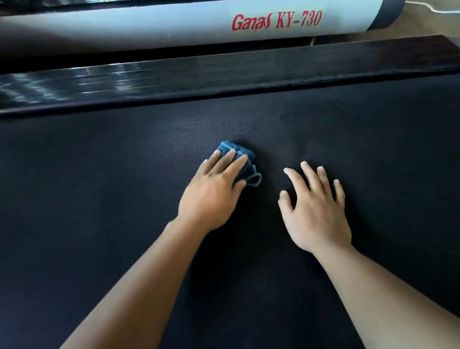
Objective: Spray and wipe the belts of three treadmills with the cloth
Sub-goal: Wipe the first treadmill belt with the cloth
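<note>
A black ribbed treadmill belt fills most of the view. My left hand presses a folded blue cloth flat onto the belt near its middle, fingers straight over the cloth. My right hand lies spread on the bare belt just to the right of the cloth, fingers apart, holding nothing. No spray bottle is in view.
A black side rail borders the belt's far edge. Beyond it lies a white side cover of the neighbouring treadmill with red lettering. A white cable runs over the floor at the top right.
</note>
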Demonstrator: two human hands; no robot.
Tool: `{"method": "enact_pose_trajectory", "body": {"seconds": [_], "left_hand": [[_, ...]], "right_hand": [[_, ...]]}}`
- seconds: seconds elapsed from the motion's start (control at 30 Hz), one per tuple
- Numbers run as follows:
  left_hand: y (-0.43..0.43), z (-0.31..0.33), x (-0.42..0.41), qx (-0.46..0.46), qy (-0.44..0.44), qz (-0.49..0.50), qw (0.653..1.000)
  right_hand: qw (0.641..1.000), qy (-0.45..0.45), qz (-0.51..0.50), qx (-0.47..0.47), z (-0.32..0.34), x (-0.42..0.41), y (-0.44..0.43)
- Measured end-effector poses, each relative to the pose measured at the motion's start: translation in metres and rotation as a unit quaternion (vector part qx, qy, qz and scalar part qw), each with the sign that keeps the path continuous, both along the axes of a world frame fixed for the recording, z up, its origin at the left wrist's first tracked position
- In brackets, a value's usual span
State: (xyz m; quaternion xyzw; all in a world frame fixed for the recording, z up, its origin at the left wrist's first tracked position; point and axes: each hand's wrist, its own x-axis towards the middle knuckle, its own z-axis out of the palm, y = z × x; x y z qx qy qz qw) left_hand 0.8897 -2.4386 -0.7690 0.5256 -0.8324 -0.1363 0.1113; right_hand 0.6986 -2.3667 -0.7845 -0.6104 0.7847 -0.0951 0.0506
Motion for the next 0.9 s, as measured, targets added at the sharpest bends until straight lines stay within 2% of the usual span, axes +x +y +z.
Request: {"method": "enact_pose_trajectory", "body": {"seconds": [0.13,0.27,0.43,0.7,0.9], "left_hand": [[0.017,-0.001,0.064,-0.001,0.010,0.093,0.996],[-0.014,-0.004,0.114,-0.004,0.013,0.201,0.980],[-0.082,0.001,0.109,0.005,0.002,0.265,0.964],[-0.137,0.008,0.000,0.026,-0.035,0.151,0.988],[-0.073,0.010,-0.055,0.012,-0.015,-0.021,1.000]], "right_hand": [[1.000,-0.001,-0.002,-0.010,-0.001,0.002,-0.001],[1.000,-0.007,-0.002,-0.013,-0.001,0.003,0.000],[1.000,-0.007,-0.003,-0.014,-0.002,0.003,-0.001],[1.000,-0.005,0.005,0.006,0.001,0.002,0.000],[1.000,-0.005,0.008,-0.002,0.002,0.000,-0.001]]}}
